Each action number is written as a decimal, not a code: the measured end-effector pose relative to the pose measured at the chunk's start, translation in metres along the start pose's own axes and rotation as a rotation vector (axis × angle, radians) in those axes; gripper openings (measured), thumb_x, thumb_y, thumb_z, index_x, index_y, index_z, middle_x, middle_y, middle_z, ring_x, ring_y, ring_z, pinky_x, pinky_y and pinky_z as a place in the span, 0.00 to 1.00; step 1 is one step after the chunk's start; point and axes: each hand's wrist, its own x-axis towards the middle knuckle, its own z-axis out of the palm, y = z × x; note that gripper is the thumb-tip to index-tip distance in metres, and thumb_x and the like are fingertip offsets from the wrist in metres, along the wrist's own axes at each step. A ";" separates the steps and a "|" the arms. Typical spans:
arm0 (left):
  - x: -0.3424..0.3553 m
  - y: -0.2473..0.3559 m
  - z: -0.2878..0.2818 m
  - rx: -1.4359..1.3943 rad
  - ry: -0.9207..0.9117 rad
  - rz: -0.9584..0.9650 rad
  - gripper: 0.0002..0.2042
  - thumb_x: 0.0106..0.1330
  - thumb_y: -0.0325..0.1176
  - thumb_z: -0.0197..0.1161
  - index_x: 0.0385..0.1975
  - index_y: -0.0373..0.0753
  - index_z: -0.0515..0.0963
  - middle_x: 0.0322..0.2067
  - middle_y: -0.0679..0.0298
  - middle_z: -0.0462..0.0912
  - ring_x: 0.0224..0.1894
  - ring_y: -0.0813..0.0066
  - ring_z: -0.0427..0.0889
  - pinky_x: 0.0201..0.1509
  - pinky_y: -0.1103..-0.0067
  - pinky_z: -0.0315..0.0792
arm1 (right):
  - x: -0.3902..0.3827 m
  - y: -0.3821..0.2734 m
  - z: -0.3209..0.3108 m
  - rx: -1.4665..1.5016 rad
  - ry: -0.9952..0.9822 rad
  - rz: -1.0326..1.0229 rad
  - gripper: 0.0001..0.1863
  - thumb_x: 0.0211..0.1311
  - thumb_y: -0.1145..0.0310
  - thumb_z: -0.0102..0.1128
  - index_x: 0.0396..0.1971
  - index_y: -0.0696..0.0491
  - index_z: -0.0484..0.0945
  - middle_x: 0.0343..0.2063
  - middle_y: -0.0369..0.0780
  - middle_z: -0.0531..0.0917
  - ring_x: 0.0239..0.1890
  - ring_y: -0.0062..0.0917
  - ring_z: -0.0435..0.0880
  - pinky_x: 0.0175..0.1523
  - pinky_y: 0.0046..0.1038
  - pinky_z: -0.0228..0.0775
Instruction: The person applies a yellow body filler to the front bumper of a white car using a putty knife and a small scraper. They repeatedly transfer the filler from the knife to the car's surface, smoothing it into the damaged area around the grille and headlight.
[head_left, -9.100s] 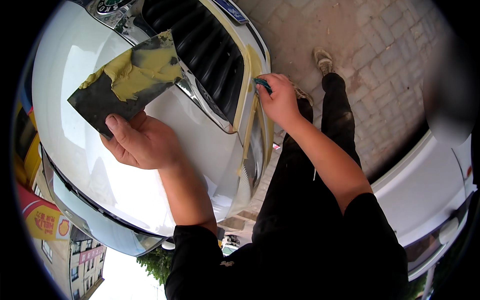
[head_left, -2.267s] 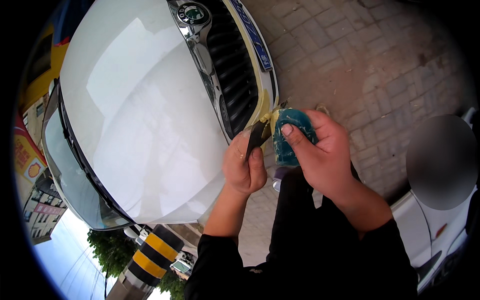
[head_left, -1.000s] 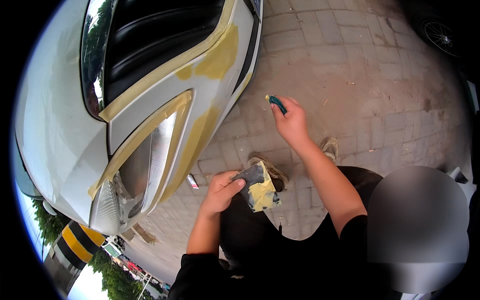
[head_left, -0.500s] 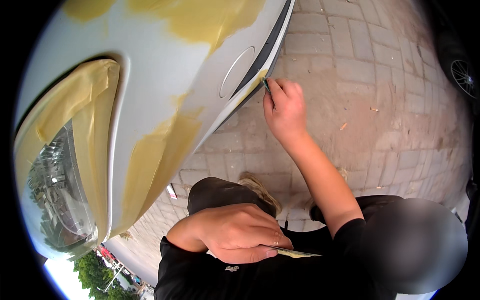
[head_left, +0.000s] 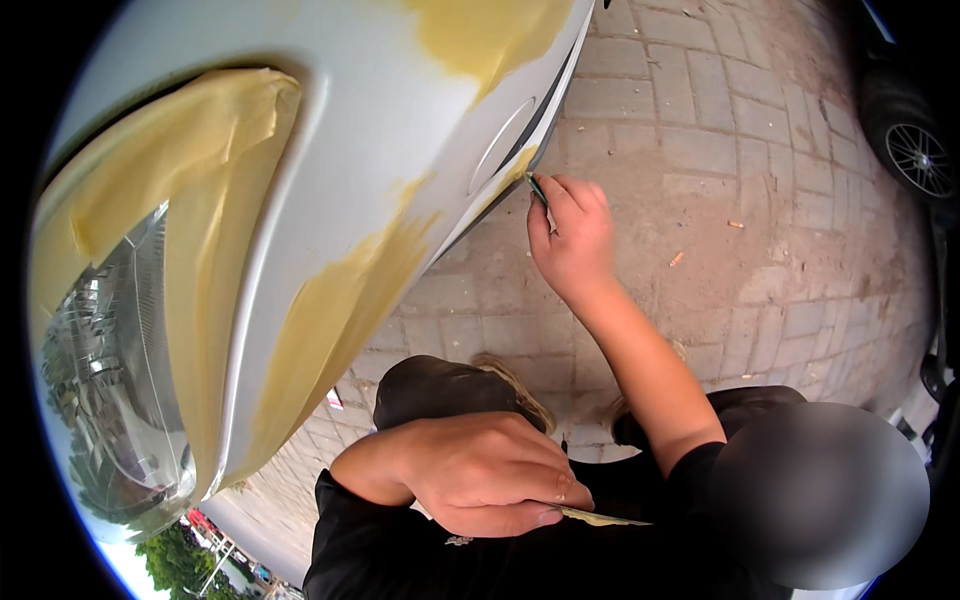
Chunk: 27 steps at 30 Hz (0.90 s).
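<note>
A silver-white car bumper (head_left: 345,190) fills the upper left, with patches of yellow putty (head_left: 345,305) smeared over it. My right hand (head_left: 578,235) is closed on a small dark green putty spreader (head_left: 538,189). The spreader's tip is at the bumper's lower edge, where a strip of putty (head_left: 518,170) lies. Close to my body, my left hand (head_left: 490,470) pinches a thin flat plate (head_left: 605,519) between thumb and fingers. Yellow putty shows along the plate; its rest is hidden by the hand.
Yellowish masking tape (head_left: 215,270) surrounds the headlight (head_left: 120,340) at the left. Brick paving (head_left: 700,210) lies below, with a few cigarette butts (head_left: 677,259) on it. A dark car wheel (head_left: 912,150) stands at the far right. My bent knee (head_left: 435,390) is below the bumper.
The bumper and headlight have shifted right in view as the camera moved. My right hand and spreader sit slightly lower in the picture, still at the bumper edge. Both hands keep their holds.
</note>
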 end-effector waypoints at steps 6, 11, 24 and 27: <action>0.001 0.002 0.003 0.011 0.007 0.014 0.10 0.63 0.21 0.55 0.38 0.18 0.75 0.29 0.45 0.79 0.25 0.54 0.80 0.26 0.70 0.75 | -0.002 -0.013 0.015 0.020 -0.010 0.025 0.14 0.47 0.80 0.62 0.37 0.59 0.80 0.34 0.43 0.81 0.35 0.37 0.78 0.40 0.33 0.73; -0.002 0.002 0.005 0.015 0.008 0.002 0.10 0.63 0.20 0.55 0.38 0.18 0.76 0.28 0.45 0.79 0.25 0.54 0.80 0.26 0.70 0.75 | -0.011 -0.028 0.012 0.114 -0.150 -0.052 0.13 0.48 0.80 0.62 0.37 0.59 0.80 0.34 0.43 0.81 0.35 0.38 0.78 0.40 0.34 0.73; -0.005 0.007 0.016 0.027 0.065 -0.006 0.09 0.62 0.22 0.57 0.40 0.24 0.76 0.23 0.51 0.76 0.23 0.54 0.76 0.26 0.68 0.70 | 0.025 -0.007 -0.004 -0.119 -0.056 -0.048 0.14 0.47 0.80 0.58 0.37 0.59 0.80 0.34 0.42 0.79 0.37 0.37 0.74 0.43 0.35 0.69; -0.006 0.008 0.017 0.033 0.074 0.014 0.09 0.62 0.22 0.57 0.40 0.24 0.75 0.24 0.52 0.76 0.24 0.54 0.77 0.26 0.68 0.70 | 0.030 -0.002 -0.007 -0.195 -0.121 -0.064 0.14 0.46 0.79 0.56 0.37 0.59 0.80 0.34 0.42 0.78 0.37 0.36 0.74 0.43 0.35 0.69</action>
